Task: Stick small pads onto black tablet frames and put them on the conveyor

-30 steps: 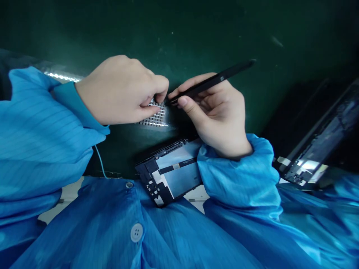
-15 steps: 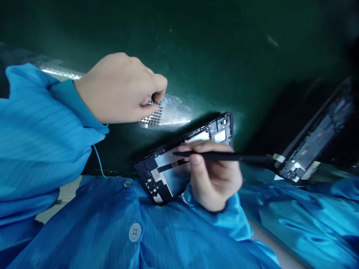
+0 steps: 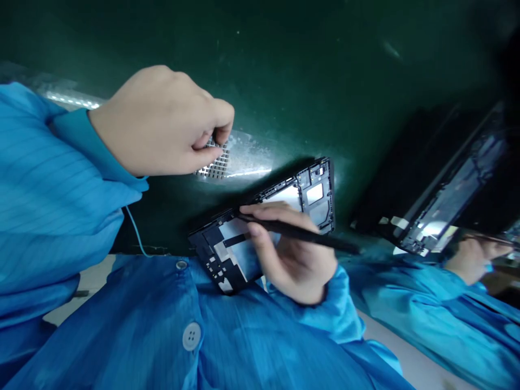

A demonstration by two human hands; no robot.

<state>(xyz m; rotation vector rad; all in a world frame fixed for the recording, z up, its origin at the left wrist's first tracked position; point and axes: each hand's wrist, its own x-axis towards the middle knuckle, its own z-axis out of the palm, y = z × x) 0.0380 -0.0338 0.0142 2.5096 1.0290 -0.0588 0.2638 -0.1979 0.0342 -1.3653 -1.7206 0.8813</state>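
Black tool (image 3: 320,238), tip leftward, axis slanting, clamped in right grip (image 3: 294,262), left grip (image 3: 162,124) unclear

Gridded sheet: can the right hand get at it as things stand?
Probably yes: the right hand, holding a black tool, seems to have a free way to the gridded sheet, though the left hand covers part of it.
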